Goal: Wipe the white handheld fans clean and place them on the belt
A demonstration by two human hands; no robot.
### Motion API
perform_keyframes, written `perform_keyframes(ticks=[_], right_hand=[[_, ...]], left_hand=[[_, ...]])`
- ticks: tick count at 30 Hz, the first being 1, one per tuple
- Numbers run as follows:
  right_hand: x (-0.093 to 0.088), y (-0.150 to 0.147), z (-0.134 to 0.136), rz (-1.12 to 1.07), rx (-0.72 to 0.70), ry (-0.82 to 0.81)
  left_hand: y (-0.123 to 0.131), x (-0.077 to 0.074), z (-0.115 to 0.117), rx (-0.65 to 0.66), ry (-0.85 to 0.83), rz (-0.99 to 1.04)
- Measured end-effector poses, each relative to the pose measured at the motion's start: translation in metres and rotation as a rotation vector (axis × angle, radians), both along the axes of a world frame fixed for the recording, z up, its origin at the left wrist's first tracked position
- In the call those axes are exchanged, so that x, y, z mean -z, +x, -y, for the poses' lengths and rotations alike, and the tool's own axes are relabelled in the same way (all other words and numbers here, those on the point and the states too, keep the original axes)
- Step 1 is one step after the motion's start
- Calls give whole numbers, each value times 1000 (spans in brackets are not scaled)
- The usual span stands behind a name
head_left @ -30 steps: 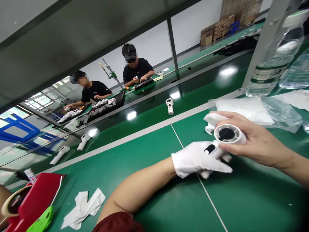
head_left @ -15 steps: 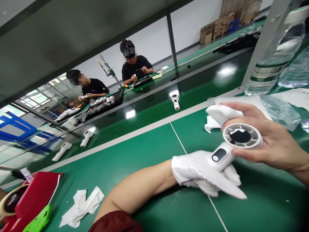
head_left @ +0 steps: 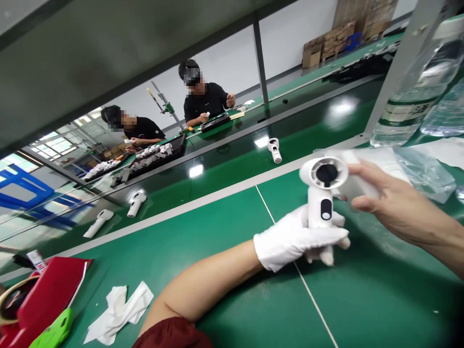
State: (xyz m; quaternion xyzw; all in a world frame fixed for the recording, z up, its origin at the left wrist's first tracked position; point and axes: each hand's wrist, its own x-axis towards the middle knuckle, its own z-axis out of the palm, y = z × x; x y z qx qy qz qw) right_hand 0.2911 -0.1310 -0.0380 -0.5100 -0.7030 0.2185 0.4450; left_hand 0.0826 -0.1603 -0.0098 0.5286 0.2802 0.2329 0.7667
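White handheld fan [head_left: 322,193]: round head uppermost, black hub, dark oval panel on handle, gripped upright in gloved left hand [head_left: 295,239].

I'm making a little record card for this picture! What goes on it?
Left hand: white glove, gripping a white handheld fan
Right hand: bare, holding a white cloth beside the fan's head
Surface: green bench mat
Nearby: crumpled white wipe, plastic water bottle
People: one co-worker and another co-worker, at a farther bench
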Motion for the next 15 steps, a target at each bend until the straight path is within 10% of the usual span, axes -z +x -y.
perform_keyframes(ticks=[6, 12, 15], right_hand=[[13, -37, 23, 31, -145, 18], [9, -34, 25, 161, -93, 208], [13, -35, 27, 262, -163, 317]], left_hand=[[19, 23, 6, -288, 559, -286], [-8, -18, 15, -526, 990, -605], [-5, -23, 6, -384, 1301, -464]])
